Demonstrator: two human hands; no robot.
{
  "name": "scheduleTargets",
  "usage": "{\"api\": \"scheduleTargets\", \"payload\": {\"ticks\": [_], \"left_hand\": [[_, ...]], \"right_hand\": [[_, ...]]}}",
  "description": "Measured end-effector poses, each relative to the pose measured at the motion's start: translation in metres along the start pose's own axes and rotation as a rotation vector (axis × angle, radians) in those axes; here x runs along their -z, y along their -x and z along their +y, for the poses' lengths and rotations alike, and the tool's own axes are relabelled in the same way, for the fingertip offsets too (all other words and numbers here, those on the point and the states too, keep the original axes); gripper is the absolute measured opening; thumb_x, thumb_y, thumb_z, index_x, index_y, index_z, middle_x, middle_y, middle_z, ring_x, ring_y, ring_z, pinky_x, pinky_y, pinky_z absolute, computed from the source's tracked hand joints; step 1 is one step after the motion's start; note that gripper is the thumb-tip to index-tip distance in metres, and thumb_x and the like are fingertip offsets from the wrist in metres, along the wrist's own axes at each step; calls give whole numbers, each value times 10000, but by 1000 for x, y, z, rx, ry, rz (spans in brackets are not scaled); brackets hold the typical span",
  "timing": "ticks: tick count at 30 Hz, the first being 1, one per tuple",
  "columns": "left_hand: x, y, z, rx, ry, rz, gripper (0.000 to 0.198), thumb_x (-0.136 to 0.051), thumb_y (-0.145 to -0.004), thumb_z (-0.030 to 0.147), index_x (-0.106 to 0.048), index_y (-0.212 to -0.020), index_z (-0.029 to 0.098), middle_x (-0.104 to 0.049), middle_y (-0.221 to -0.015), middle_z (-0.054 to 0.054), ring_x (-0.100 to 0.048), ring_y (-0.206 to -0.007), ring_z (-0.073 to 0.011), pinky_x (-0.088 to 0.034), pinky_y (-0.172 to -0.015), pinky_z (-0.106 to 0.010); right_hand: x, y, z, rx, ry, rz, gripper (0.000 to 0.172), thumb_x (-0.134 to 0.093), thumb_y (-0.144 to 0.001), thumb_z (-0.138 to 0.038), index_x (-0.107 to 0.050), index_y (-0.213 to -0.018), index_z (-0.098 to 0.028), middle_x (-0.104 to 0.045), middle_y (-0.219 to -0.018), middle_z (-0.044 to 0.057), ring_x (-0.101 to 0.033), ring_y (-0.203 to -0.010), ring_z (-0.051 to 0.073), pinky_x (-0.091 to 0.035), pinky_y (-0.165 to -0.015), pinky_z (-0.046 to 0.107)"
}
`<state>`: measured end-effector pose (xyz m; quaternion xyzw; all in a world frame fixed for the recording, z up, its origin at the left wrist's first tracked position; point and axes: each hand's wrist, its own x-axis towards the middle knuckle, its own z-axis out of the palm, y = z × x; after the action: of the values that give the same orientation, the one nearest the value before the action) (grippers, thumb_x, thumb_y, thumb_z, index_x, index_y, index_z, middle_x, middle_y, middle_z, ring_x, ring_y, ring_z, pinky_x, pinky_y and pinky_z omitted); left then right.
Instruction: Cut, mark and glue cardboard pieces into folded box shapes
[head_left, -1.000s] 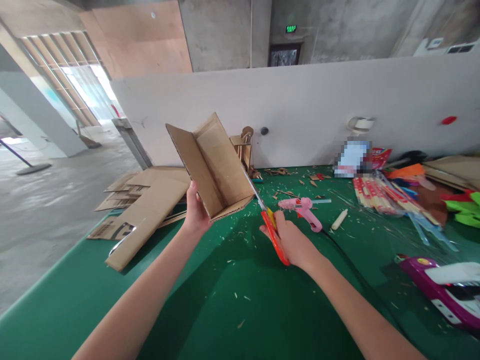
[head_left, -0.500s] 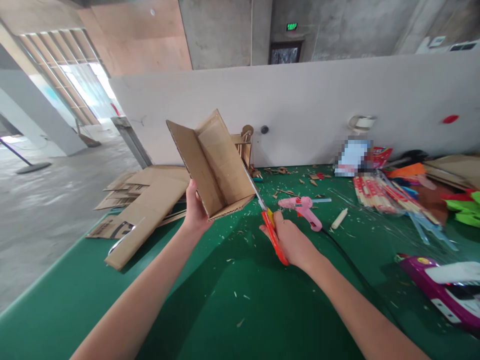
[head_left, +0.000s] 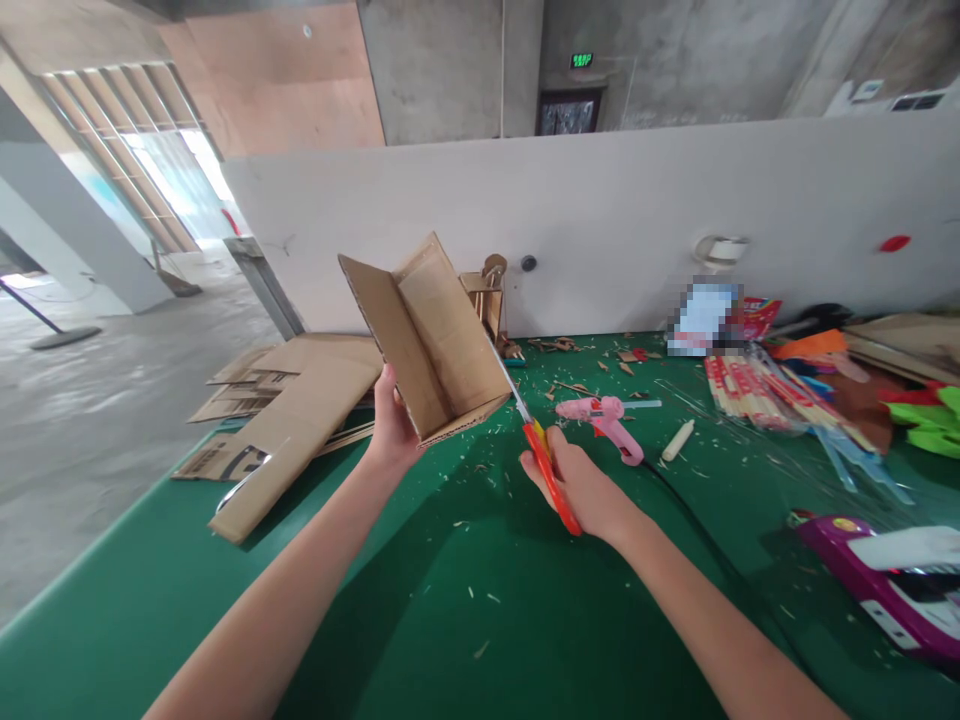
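My left hand point(head_left: 393, 420) grips a folded piece of cardboard point(head_left: 450, 345) by its lower left side and holds it up above the table. The piece has upright panels and a short bottom flap. In my right hand point(head_left: 577, 475) is a pair of scissors point(head_left: 546, 470) with red and yellow handles, fingers closed round them. Their blades point up and left and lie along the right edge of the cardboard. Whether the blades are apart is hard to see. Just right of the scissors, a pink glue gun point(head_left: 604, 415) lies on the table with a glue stick in its back.
Flat cardboard pieces point(head_left: 300, 410) are stacked at the left on the green table point(head_left: 480, 610). A small cardboard construction point(head_left: 487, 295) stands behind. Bundled sticks point(head_left: 750, 390), a white stick point(head_left: 679, 440) and a purple device point(head_left: 862, 570) lie at the right. Scraps dot the tabletop.
The cardboard sits slightly lower in view, its upper panels tilted a little differently. Both hands keep the same holds, and the scissors stay at its right edge.
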<state>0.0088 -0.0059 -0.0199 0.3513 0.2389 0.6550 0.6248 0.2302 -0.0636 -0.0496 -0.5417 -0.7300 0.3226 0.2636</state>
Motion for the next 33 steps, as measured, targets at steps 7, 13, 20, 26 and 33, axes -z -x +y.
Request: {"api": "scheduleTargets", "payload": {"ticks": [7,13,20,26,33], "left_hand": [[-3,3,-3,104,87,103,490,-554,-785,548,-616,-1129,204,-692,-1136,-52,-518,-1233,-298,-414,-1048,-450],[-1,2,-4,79,75,73,499,-549,-783,563,-629,-1121,205,-710,-1093,-47,-513,-1239,-297,-414,-1049,-438],[-1,3,-3,112,107,14,457,-512,-806,560,-650,-1072,215,-729,-1026,-39,-533,-1218,-300,-417,-1042,-452],[-1,3,0,123,104,-32,460,-497,-822,563,-645,-1074,208,-727,-1016,-42,-547,-1199,-302,-429,-1028,-448],[4,0,-4,93,86,13,429,-559,-788,533,-647,-1062,214,-730,-1006,-33,-581,-1159,-281,-473,-990,-413]], "right_hand": [[2,-3,-3,-46,76,44,336,-384,-904,-564,-334,-827,-241,-524,-646,-13,-544,-554,174,-367,-528,277],[0,-5,-2,-39,230,62,299,-359,-920,-517,-357,-841,-228,-553,-643,22,-553,-561,200,-338,-521,278],[-1,-5,-8,-38,313,85,283,-338,-931,-469,-390,-804,-222,-566,-635,47,-603,-602,225,-331,-523,277],[-2,-4,-6,7,315,104,302,-333,-933,-488,-375,-788,-227,-547,-608,27,-562,-543,198,-313,-501,273],[2,-1,-4,8,182,50,330,-334,-932,-535,-354,-795,-236,-528,-593,-18,-500,-490,154,-316,-490,262]]}}
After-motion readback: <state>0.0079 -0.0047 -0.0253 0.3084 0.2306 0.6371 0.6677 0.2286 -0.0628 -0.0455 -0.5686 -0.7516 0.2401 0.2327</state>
